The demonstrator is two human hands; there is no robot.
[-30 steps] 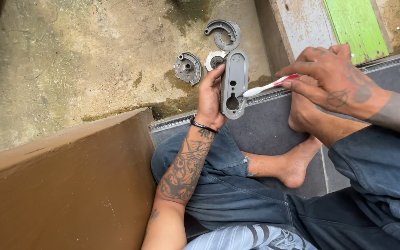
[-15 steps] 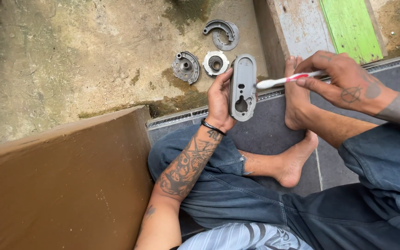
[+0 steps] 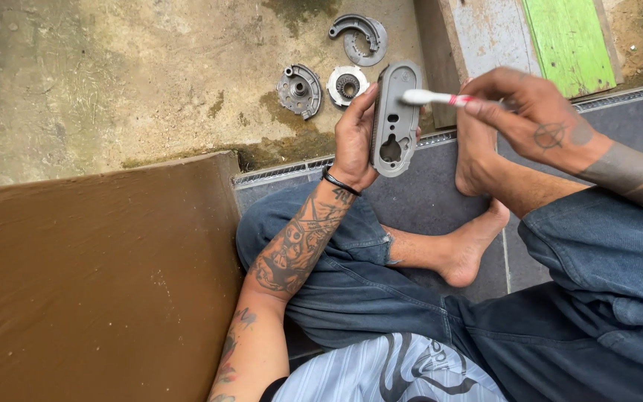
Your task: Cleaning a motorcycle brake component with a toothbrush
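My left hand (image 3: 356, 138) grips a long grey oval metal cover (image 3: 394, 119) upright, its inner face with a keyhole-shaped opening turned toward me. My right hand (image 3: 528, 115) holds a white and red toothbrush (image 3: 434, 97) by the handle, and the brush head rests against the upper part of the cover. Both hands hover over my crossed legs in blue jeans and my bare feet (image 3: 473, 246).
Three grey metal parts lie on the stained concrete floor beyond the cover: a curved shoe-shaped piece (image 3: 359, 36), a round housing (image 3: 301, 89) and a small toothed disc (image 3: 347, 85). A brown wall (image 3: 98, 275) stands at my left. A green-painted board (image 3: 567, 41) lies at top right.
The brush head has moved up the cover, from its keyhole opening toward the top end. Both hands and the cover have shifted slightly upward in view.
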